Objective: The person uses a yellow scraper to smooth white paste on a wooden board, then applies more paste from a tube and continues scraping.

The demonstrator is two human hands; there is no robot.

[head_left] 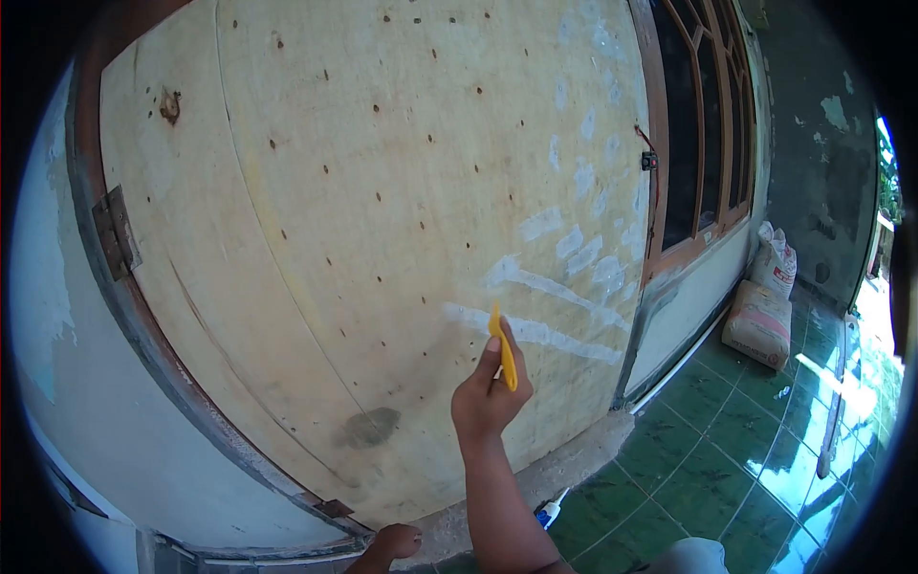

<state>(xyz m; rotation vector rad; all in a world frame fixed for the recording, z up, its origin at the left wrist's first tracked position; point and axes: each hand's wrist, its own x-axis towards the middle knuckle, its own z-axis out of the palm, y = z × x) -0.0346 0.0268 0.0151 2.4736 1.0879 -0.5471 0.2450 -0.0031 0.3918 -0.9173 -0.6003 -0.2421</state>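
Observation:
My right hand (pixel 488 397) is closed round a yellow putty knife (pixel 508 362), its thumb laid along the handle. The tool's upper end overlaps a long white filler streak (pixel 545 331) on the pale plywood door (pixel 335 220). More white filler patches (pixel 585 251) cover the door's right side, and rows of small brown marks dot the panel. Low in the view, near the foot of the door, my left hand (pixel 400 541) is curled closed; what it holds, if anything, is hidden.
A white-and-blue tube (pixel 548 514) lies by the concrete sill on the green tiled floor (pixel 688 459). Two sacks (pixel 760 323) are stacked against the wall below the barred window (pixel 703 124). A rusty hinge (pixel 117 232) sits on the left door frame.

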